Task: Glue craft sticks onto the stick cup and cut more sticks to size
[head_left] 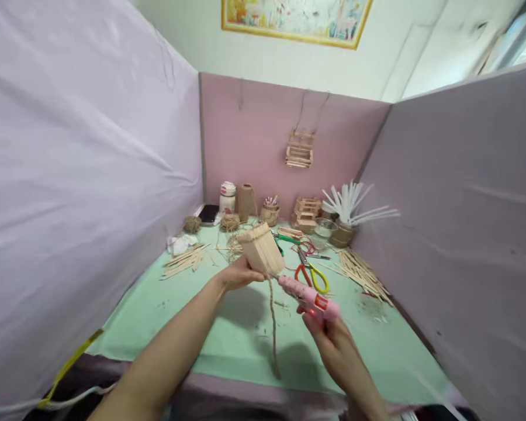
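Observation:
My left hand is closed around the lower part of a small box made of wooden craft sticks, held tilted above the table. A braided cord runs along the box's edge and its loose end hangs down toward the table. In my right hand is a pink hot glue gun, with a small red light glowing on it. The gun's nozzle points left and is at the lower edge of the box, close to the cord. Whether the nozzle touches the box I cannot tell.
Pliers with red and yellow handles lie behind the glue gun. Loose craft sticks are at left, with more sticks at right. White glue sticks stand in a pot. Twine balls, a bottle and a phone line the back.

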